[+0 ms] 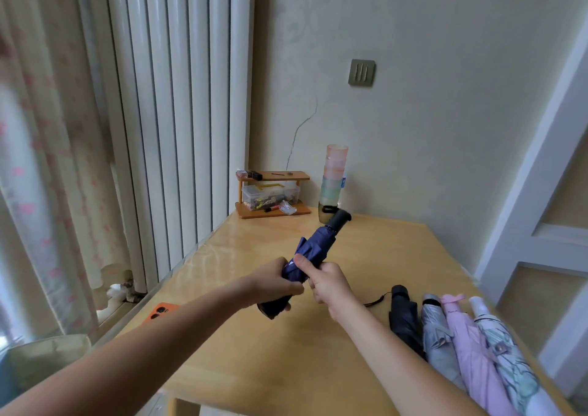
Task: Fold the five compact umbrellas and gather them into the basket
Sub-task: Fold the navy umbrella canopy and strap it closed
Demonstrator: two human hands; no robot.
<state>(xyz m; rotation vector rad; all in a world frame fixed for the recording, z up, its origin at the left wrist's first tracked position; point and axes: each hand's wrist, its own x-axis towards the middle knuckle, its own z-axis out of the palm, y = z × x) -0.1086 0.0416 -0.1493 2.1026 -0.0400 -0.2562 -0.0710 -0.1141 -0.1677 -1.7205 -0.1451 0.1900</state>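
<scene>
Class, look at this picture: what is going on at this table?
A person holds a navy umbrella above the wooden table, left hand and right hand both gripping its gathered canopy, handle pointing away. A black umbrella, grey umbrella, pink umbrella and white patterned umbrella lie side by side at the table's right.

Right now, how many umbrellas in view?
5: navy umbrella held by left hand and right hand over the table; black umbrella, grey umbrella, pink umbrella, white umbrella lie side by side at its right edge.
</scene>
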